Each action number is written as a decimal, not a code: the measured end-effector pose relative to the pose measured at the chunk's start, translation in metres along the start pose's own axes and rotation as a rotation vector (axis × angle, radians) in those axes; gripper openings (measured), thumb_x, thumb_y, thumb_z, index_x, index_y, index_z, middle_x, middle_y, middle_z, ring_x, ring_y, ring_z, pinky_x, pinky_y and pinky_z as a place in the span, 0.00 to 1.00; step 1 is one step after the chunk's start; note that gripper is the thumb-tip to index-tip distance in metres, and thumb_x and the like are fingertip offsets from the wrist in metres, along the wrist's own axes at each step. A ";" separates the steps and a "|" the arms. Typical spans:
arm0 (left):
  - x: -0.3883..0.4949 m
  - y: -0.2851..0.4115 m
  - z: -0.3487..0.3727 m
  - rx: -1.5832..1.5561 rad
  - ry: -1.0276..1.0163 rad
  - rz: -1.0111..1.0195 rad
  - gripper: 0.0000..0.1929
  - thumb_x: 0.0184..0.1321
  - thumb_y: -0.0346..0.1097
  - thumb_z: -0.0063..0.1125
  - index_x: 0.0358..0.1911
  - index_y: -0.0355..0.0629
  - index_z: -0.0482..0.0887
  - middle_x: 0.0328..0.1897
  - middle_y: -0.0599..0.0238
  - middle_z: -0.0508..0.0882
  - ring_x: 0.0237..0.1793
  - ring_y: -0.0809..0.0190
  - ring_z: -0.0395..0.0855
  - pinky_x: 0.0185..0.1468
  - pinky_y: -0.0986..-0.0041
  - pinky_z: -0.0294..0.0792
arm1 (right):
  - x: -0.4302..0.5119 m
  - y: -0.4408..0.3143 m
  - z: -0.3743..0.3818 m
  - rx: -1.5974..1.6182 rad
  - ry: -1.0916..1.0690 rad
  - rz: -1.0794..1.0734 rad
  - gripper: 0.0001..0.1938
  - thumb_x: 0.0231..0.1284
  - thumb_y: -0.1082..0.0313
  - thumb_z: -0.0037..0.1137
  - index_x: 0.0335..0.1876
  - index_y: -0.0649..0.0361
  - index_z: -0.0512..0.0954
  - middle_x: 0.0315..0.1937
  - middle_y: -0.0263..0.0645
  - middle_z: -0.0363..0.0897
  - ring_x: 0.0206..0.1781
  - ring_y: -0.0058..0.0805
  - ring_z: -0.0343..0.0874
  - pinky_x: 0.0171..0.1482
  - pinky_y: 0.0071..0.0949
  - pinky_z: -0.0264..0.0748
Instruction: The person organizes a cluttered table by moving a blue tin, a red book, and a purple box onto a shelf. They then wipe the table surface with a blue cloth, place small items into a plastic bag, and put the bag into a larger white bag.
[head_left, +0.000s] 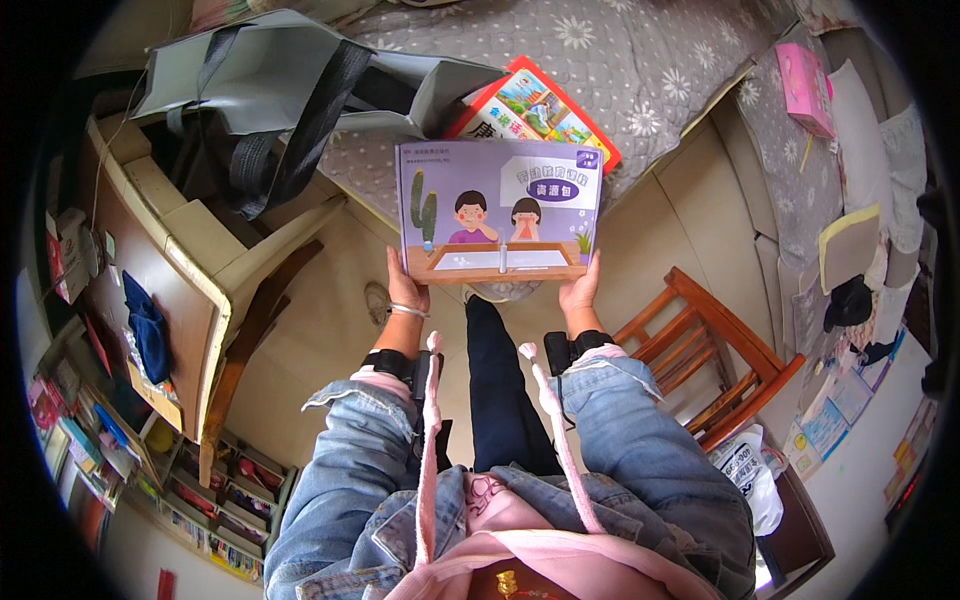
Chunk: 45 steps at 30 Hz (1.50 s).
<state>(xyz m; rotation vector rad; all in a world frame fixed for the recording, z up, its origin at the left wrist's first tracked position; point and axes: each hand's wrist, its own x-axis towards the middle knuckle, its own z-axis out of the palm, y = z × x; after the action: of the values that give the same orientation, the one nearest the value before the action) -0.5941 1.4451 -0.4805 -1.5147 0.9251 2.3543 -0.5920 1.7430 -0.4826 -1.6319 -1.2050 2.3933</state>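
Observation:
A flat purple cardboard box (480, 214) is held out in front of me, its printed face turned up. The print has two cartoon children behind a sink, a cactus, and writing. My left hand (409, 289) grips its lower left corner, and a bangle circles that wrist. At the lower right corner my right hand (580, 289) grips it too. Most of the fingers are hidden beneath the box. Just beyond, a red-edged picture book (544, 105) lies on a grey flowered quilted cover (637, 45), partly covered by the box in my view.
A large grey bag (270, 75) with black straps lies at upper left. Beside it stands a wooden table (135, 285). A wooden chair (705, 360) is close on my right, near a white plastic bag (750, 476). Shelves (217, 510) stand lower left; a pink box (805, 90) lies upper right.

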 end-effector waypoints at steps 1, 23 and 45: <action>-0.004 0.005 0.005 -0.039 -0.087 -0.040 0.31 0.65 0.63 0.35 0.53 0.41 0.72 0.52 0.64 0.77 0.54 0.61 0.74 0.60 0.65 0.61 | -0.003 -0.007 0.001 0.026 -0.063 0.039 0.28 0.62 0.40 0.42 0.57 0.54 0.69 0.56 0.34 0.71 0.60 0.32 0.66 0.63 0.35 0.58; -0.102 0.110 0.039 1.172 -0.475 0.188 0.33 0.61 0.53 0.52 0.61 0.32 0.64 0.62 0.46 0.71 0.62 0.50 0.68 0.64 0.67 0.61 | 0.004 -0.118 0.121 -1.535 0.177 -0.516 0.40 0.54 0.60 0.59 0.67 0.70 0.52 0.64 0.54 0.57 0.66 0.41 0.59 0.64 0.36 0.58; -0.179 0.629 -0.255 0.021 0.272 0.391 0.15 0.62 0.43 0.51 0.51 0.48 0.75 0.51 0.66 0.74 0.51 0.59 0.70 0.55 0.57 0.64 | -0.485 0.165 0.766 -1.167 -1.300 -0.065 0.27 0.55 0.49 0.59 0.56 0.59 0.71 0.54 0.42 0.70 0.57 0.32 0.66 0.56 0.42 0.62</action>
<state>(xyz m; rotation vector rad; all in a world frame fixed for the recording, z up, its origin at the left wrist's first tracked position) -0.6175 0.8281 -0.1459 -1.8178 1.4202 2.4090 -0.9135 0.9846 -0.0702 0.5132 -3.0211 2.7279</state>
